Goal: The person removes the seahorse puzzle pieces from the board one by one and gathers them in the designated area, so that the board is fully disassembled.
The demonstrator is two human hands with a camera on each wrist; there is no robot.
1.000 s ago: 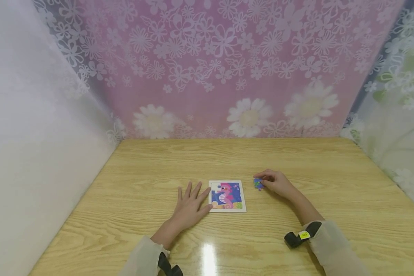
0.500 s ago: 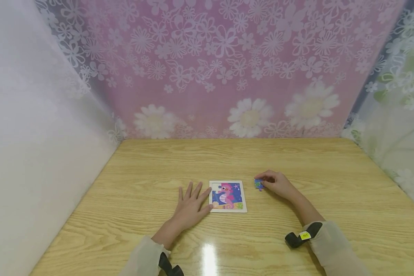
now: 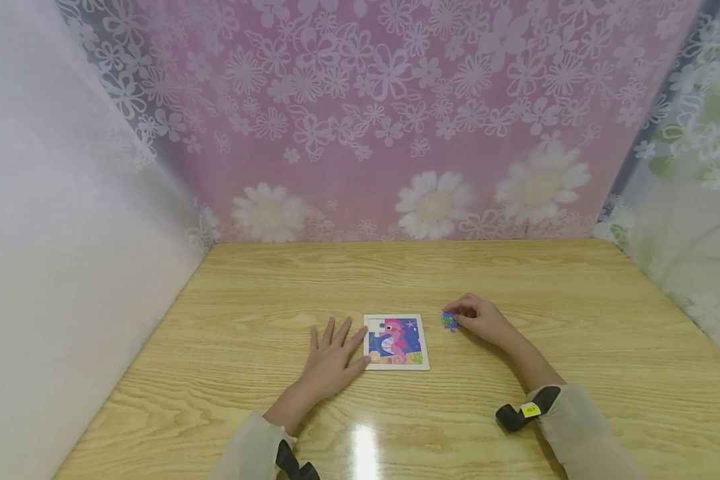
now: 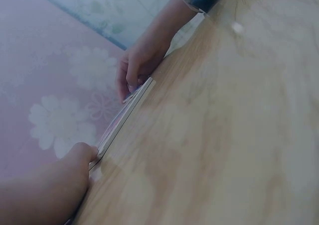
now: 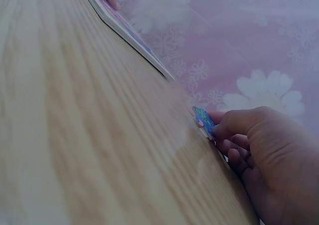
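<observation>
Pinching a small blue puzzle piece [image 3: 450, 319] between curled thumb and fingers, the right hand [image 3: 480, 320] in the head view sits just beyond the right edge of the puzzle frame [image 3: 399, 367]. The left hand [image 3: 327, 369] lies with fingers spread wide, gripping nothing, its forefinger and thumb touching the frame's left edge. The frame lies flat near the middle of the table [image 3: 246, 300], well short of the far edge; its seahorse picture lacks one piece at the far left corner. The step in hand looks like placing that piece; the next move would call for carrying it across the frame and turning it to suit the gap while the left hand steadies the rim. The table is pale wood grain, with glare toward its near side; a pink flowered curtain [image 3: 360, 120] hangs beyond its far edge, and white cloth [image 3: 84, 220] stands along the left edge. In the left wrist view, the thumb meets the frame's rim, with the right hand beyond. In the right wrist view, the piece tilts low over the tabletop; whether it touches, I cannot tell.
</observation>
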